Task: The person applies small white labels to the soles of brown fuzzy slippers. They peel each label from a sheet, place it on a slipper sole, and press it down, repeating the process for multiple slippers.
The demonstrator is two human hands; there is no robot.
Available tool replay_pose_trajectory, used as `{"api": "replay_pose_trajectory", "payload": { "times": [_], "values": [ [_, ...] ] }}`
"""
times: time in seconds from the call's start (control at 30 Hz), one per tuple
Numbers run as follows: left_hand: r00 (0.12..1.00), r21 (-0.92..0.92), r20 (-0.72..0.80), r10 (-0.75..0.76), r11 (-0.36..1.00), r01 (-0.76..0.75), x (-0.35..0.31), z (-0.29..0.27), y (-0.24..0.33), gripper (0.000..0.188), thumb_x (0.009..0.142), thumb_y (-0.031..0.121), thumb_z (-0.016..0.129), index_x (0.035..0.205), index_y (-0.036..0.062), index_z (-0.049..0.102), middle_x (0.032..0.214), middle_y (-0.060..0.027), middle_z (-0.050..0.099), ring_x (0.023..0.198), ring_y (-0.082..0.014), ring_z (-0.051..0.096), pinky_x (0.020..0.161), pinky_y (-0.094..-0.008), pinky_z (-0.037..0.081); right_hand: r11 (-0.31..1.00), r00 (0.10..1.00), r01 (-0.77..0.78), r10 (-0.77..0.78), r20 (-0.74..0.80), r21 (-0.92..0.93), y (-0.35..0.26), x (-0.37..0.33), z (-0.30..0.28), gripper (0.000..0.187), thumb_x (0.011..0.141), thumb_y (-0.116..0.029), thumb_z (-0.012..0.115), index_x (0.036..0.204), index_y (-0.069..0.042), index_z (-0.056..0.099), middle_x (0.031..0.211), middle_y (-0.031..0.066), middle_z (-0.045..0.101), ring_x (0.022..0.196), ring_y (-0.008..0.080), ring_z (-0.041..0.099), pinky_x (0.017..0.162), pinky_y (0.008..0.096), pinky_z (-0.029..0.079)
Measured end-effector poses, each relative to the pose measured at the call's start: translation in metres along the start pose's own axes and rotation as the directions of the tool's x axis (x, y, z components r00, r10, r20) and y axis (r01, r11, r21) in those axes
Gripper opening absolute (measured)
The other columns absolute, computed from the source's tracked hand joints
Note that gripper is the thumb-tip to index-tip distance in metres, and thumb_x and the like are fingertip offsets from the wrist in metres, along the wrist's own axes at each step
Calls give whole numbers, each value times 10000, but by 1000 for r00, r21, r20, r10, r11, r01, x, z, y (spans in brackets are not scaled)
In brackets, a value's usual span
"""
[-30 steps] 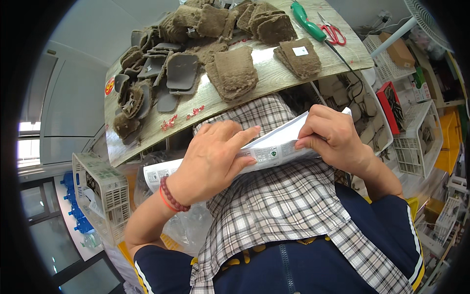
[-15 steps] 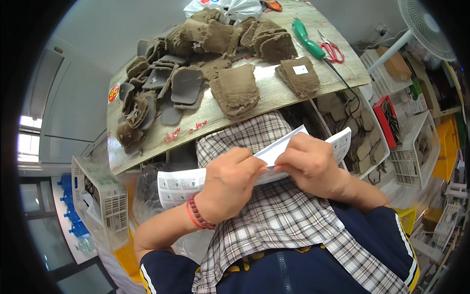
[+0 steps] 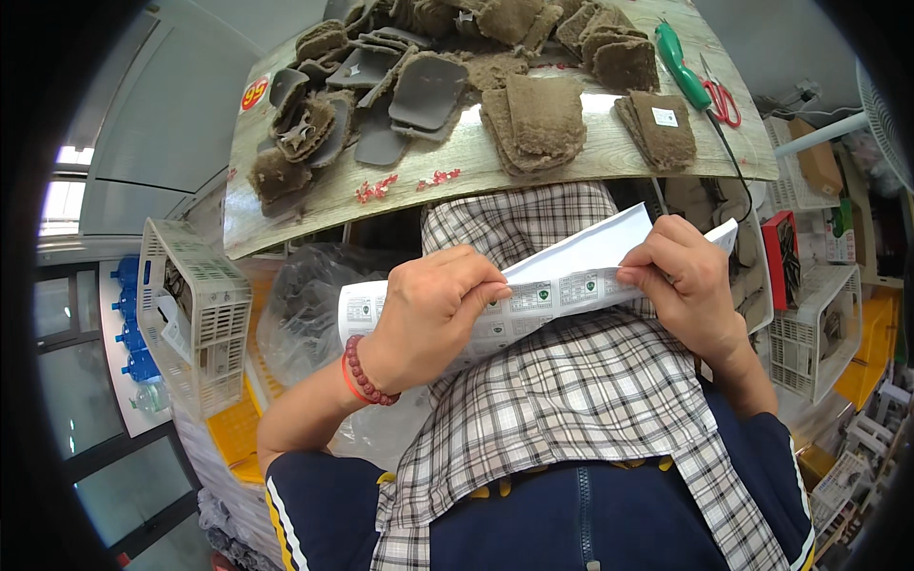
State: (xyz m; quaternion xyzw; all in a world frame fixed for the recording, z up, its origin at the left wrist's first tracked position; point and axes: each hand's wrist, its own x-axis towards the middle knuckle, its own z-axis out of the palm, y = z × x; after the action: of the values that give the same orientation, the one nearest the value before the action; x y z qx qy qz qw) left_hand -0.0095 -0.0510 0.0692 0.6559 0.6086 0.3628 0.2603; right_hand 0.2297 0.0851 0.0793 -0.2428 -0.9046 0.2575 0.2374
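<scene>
Above my lap, a sheet of printed labels [image 3: 562,295] is stretched between my two hands, its top edge folded over to show the white back. My left hand [image 3: 433,309] pinches the sheet at the left, thumb against fingertips. At the right, my right hand [image 3: 681,276] pinches it too, with a white end sticking out beyond the knuckles. On the table ahead lie a pair of brown fuzzy pads [image 3: 536,124] and a smaller stack of pads [image 3: 657,138] bearing a white label [image 3: 665,117].
A heap of brown and grey pads [image 3: 428,90] covers the table [image 3: 333,224]. A green corded tool [image 3: 678,67] and red-handled scissors [image 3: 724,100] lie at its far right. White crates [image 3: 195,319] stand left and right, with a plastic bag [image 3: 319,295] beside my left arm.
My hands have moved apart along the sheet, from nearly touching at its middle to either side, so more of the printed face shows. The view has shifted, bringing the table higher and rightward.
</scene>
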Motion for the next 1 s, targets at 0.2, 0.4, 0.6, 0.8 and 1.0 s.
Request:
{"api": "replay_pose_trajectory", "payload": {
  "times": [0.2,0.4,0.6,0.8,1.0],
  "values": [
    [995,10,-7,99,995,-99,3,0,1,77,813,25,672,889,17,687,741,-87,628,661,-205,600,590,-296,456,986,988,147,-151,44,83,-29,21,29,121,710,-68,751,759,-68,641,749,56,558,712,242,574,596,341,457],
    [996,181,-24,85,980,-80,-18,-33,-15,265,813,55,682,1077,38,689,940,-108,688,796,-193,646,697,-267,493,991,996,82,-84,15,103,-21,23,32,152,668,-15,757,715,-59,619,670,57,513,636,234,538,549,341,421],
    [966,-142,59,-253,955,259,-28,-38,-8,137,800,57,688,924,-1,693,795,-114,684,679,-204,647,617,-276,493,991,995,87,-91,41,105,-26,25,35,159,661,-10,759,703,-56,613,668,58,518,631,235,541,545,337,419],
    [956,-122,98,-278,950,288,-32,-42,-11,104,802,2,666,900,-4,699,780,-90,688,687,-149,636,639,-255,489,990,992,80,-90,84,117,-32,25,33,156,667,1,757,706,-47,613,674,65,523,632,238,544,546,332,419],
    [965,-191,53,-255,946,261,-50,-69,-35,242,802,-25,654,1038,3,700,977,-86,688,905,-137,626,795,-255,488,991,996,-18,5,93,135,-27,23,30,149,674,20,757,725,-24,625,679,70,511,616,221,524,542,320,406]
  ]
}}
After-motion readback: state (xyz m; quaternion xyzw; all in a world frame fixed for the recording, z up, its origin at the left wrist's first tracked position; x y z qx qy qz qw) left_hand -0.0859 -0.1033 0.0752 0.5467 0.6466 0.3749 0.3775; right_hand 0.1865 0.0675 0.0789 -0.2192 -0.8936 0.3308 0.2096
